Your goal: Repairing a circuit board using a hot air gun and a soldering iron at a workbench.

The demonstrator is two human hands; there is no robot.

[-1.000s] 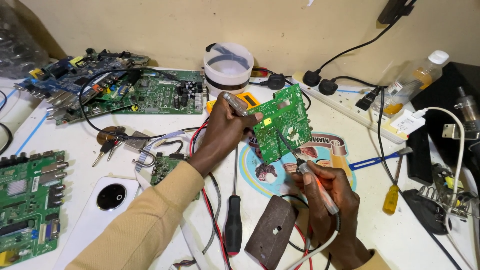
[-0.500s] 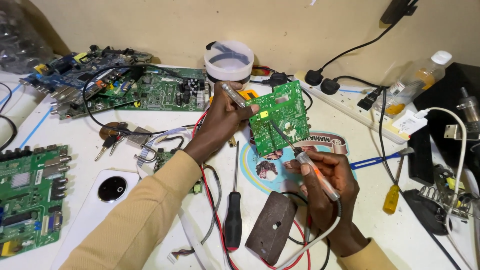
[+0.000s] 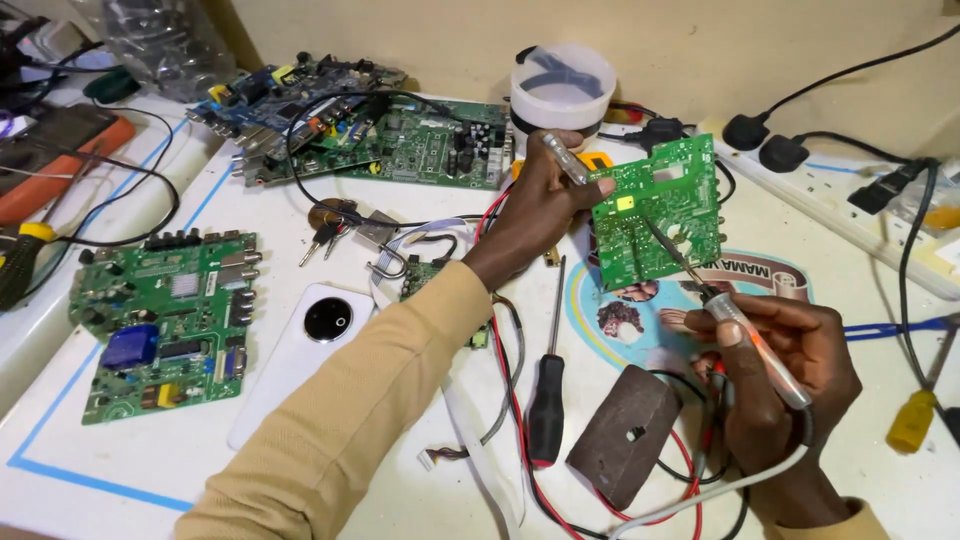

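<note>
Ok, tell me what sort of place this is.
Most likely an electronics repair bench. The left hand holds up a green board while the right hand puts a soldering iron to it. More boards, a screwdriver and a power strip lie around.

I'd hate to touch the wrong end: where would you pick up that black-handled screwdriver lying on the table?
Take the black-handled screwdriver by its thick handle, coming from above. It lies flat with the handle toward the person and the thin metal shaft pointing away, toward the left hand. Red wires run beside the handle.
</note>
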